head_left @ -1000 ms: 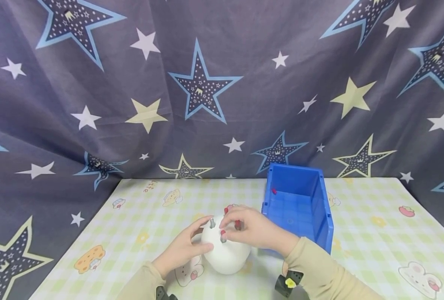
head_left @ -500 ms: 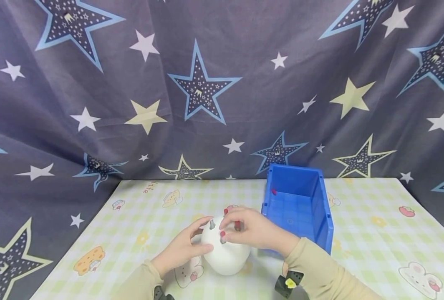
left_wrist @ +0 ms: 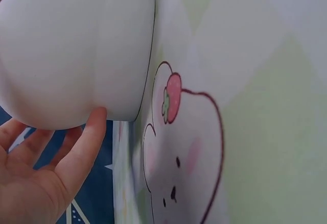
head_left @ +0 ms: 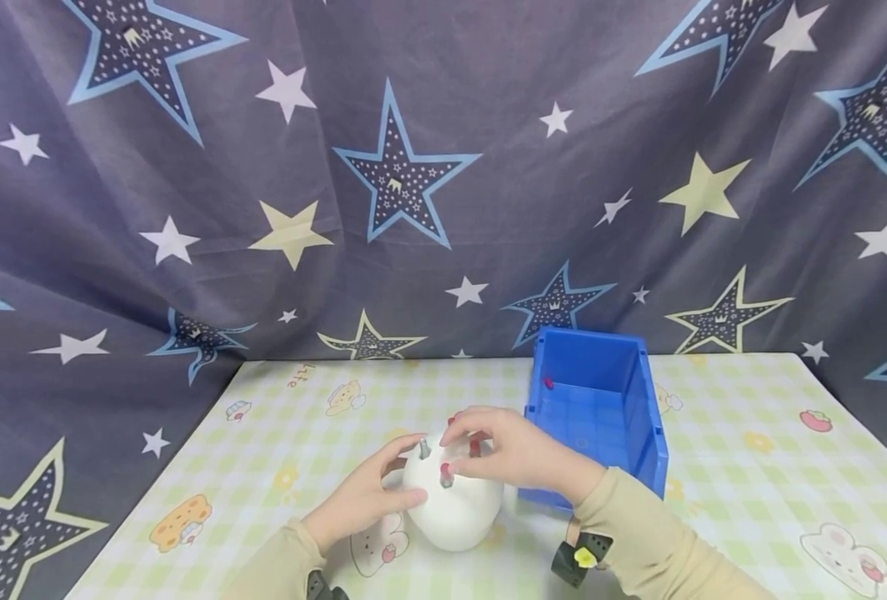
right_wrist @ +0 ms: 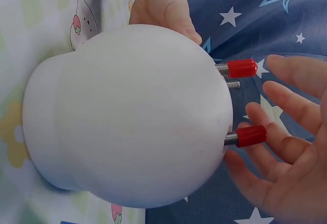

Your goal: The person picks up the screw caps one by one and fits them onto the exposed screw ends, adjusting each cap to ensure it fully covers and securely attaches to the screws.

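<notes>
A white rounded dome (head_left: 454,518) stands on the table with threaded metal studs on its top. Red caps cover some of these, including a front cap (head_left: 446,471) and another cap (head_left: 475,448) behind it; one stud (head_left: 424,448) at the left is bare. My left hand (head_left: 368,496) holds the dome's left side, thumb in front and fingers farther back. Over the top is my right hand (head_left: 518,450), its thumb close to the front cap. In the right wrist view its fingers are spread, and a gap shows between thumb and red cap (right_wrist: 242,68).
An open blue bin (head_left: 586,421) stands right of the dome, behind my right forearm. A small red piece (head_left: 548,383) lies inside it at the far left. The checked tablecloth (head_left: 759,492) ends at a dark star-patterned curtain (head_left: 413,292).
My right hand has loosened from the front red cap and shifted slightly up, so more of that cap shows. My left hand and the dome stay put.
</notes>
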`<state>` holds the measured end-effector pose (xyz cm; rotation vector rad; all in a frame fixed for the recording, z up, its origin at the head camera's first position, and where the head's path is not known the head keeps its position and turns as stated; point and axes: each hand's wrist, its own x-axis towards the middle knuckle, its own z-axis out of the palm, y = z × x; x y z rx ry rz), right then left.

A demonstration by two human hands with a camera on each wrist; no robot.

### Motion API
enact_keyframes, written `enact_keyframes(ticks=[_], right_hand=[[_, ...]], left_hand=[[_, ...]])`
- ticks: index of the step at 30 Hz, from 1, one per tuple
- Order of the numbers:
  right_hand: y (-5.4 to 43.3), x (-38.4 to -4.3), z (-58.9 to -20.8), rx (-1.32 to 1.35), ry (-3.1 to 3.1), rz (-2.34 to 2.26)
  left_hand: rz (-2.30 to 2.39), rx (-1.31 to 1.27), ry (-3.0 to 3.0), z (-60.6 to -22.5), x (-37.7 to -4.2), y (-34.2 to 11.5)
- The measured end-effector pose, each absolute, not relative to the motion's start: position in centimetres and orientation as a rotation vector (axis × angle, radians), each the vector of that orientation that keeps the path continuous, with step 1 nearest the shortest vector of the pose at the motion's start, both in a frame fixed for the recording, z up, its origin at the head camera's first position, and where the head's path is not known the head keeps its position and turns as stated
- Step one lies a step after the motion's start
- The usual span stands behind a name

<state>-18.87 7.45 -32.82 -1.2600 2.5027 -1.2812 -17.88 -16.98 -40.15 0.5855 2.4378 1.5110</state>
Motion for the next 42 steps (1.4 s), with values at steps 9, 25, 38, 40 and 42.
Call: enact_keyframes(ticks=[9, 25, 38, 40, 42], right_hand=[[8.4, -19.0, -32.0, -1.194, 2.512, -1.311], [10.7, -20.8, -29.8, -1.039, 2.502, -1.324], [12.8, -22.0, -28.3, -0.889, 2.576, -1.291], [13.2, -22.4, -28.1, -0.873, 2.589, -1.278], [13.6, -22.8, -27.9, -0.85, 2.6, -1.263]], left_hand=[[1.506, 0.602, 2.437, -39.8, -18.0, -17.0], [1.498, 0.595, 2.437, -39.6, -18.0, -16.9], [1.491, 0.571, 2.455, -39.8, -17.8, -16.8], [1.488, 0.564, 2.46, -39.7, -17.8, -16.8], [1.49, 0.558, 2.461, -39.7, -17.7, -16.8]])
